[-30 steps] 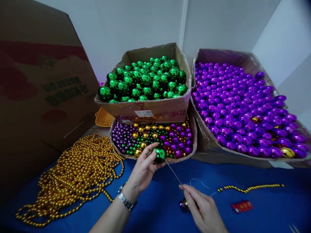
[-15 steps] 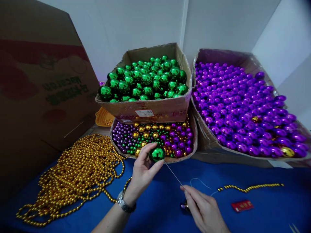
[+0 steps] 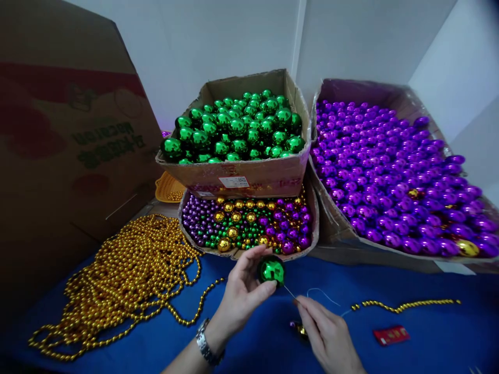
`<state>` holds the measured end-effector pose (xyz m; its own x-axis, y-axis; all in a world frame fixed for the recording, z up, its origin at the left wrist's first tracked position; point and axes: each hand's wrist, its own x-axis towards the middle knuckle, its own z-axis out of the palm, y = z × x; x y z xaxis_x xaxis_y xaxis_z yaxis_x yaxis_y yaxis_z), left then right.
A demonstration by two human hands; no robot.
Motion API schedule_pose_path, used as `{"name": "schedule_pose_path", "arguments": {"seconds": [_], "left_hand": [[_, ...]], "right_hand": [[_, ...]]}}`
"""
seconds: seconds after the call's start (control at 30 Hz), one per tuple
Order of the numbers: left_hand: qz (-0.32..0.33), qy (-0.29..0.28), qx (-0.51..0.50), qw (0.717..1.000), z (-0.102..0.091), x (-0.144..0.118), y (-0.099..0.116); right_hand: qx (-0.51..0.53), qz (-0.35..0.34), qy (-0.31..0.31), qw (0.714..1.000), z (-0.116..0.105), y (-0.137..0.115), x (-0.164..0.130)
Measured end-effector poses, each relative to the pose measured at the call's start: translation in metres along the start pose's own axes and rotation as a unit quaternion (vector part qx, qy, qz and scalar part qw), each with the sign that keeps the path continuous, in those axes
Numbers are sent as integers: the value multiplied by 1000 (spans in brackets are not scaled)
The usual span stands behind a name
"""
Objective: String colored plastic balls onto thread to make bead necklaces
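Note:
Between the thumb and fingers of my left hand (image 3: 242, 298) is a shiny green ball (image 3: 272, 271), held just in front of the lower box of mixed beads (image 3: 249, 228). My right hand (image 3: 329, 332) pinches a thin needle (image 3: 289, 292), whose far end meets the green ball's lower right side. Whether the tip is inside the ball I cannot tell. A pale thread (image 3: 325, 296) loops beyond my right hand toward a short string of gold beads (image 3: 405, 307). Small purple and gold beads (image 3: 299, 328) lie partly hidden beside my right hand.
A box of green balls (image 3: 234, 127) sits above the mixed beads. To the right stands a large box of purple balls (image 3: 390, 176). Gold bead strands (image 3: 128, 280) are heaped on the blue cloth at left, beside a tall carton (image 3: 78, 208). A red packet (image 3: 391, 335) lies at right.
My left hand has moved right and down with the green ball, toward my right hand. Less of the needle shows between ball and right fingers.

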<state>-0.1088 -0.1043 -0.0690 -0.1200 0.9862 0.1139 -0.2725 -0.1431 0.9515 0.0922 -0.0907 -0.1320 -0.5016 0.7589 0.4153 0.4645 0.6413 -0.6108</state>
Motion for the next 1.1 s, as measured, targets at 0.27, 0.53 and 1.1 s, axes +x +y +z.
{"name": "schedule_pose_path", "arguments": {"seconds": [0.27,0.53,1.1], "left_hand": [[-22,-11,-43,999,-2,0,-1],[-26,9,-38,999,0,-2,-1],[-7,11,11,1000,-1,-2,-5]], "right_hand": [[9,-5,4,1000,1,4,-2],[-2,1,-8,1000,0,2,1],[-21,-1,2,1000,-1,3,2]]}}
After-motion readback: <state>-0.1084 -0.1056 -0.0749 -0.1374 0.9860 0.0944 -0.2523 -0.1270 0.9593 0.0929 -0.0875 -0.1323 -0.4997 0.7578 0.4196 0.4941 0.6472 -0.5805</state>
